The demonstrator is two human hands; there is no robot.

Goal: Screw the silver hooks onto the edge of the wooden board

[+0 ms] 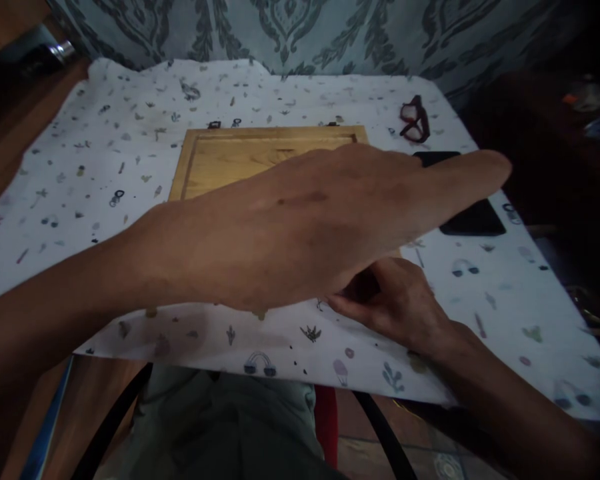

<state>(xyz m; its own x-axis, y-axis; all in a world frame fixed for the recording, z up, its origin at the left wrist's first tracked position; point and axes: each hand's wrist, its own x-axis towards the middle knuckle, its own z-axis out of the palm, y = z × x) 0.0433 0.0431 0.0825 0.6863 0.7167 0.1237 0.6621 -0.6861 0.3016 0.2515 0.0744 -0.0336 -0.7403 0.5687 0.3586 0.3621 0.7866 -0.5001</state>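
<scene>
My left hand (300, 227) is raised close to the camera, back of the hand up, over a wooden board or box (240, 157) with a grooved border. One finger stretches to the right; the other fingers are hidden beneath the hand. Lower and further right, my right hand (397, 300) is beside the board's near right part, with thumb and fingers curled towards each other. Whatever lies between its fingertips is hidden behind my left hand. Small dark metal fittings show on the board's far edge.
A patterned white cloth (480, 287) covers the table. Red-framed glasses (415, 121) lie at the back right, with a black phone (473, 217) nearer, partly behind my left hand. A dark cylindrical object (30, 63) stands out at the upper left. Patterned fabric hangs behind.
</scene>
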